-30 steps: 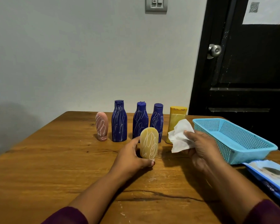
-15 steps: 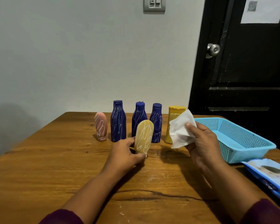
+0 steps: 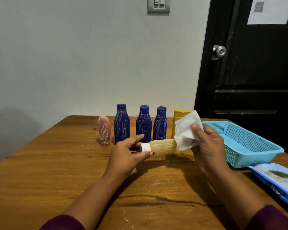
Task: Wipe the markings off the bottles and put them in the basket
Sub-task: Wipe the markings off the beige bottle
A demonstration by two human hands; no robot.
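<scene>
Over the middle of the table [image 3: 56, 163], the tan bottle [image 3: 163, 146] is held level and clear of the wood, cap end to the left. The left hand [image 3: 126, 153] pinches that white cap end between thumb and fingers. This grip leaves the scribbled body exposed for wiping. The right hand [image 3: 208, 145] clutches a white wipe [image 3: 185, 130] and drapes it over the bottle's base end, probably to start a stroke along the body. White scribbles remain on the uncovered length, so cleaning looks barely begun.

Behind, a pink bottle [image 3: 104, 130] and three blue bottles [image 3: 121, 124] [image 3: 143, 124] [image 3: 160, 125] stand upright in a row, all marked and waiting their turn. A yellow bottle [image 3: 178, 113] ends the row, partly hidden by the wipe. The blue basket [image 3: 249, 155] sits just right of the wiping hand, which suits a short transfer. A wipes pack [image 3: 279, 178] lies beside the basket, within reach for a fresh sheet.
</scene>
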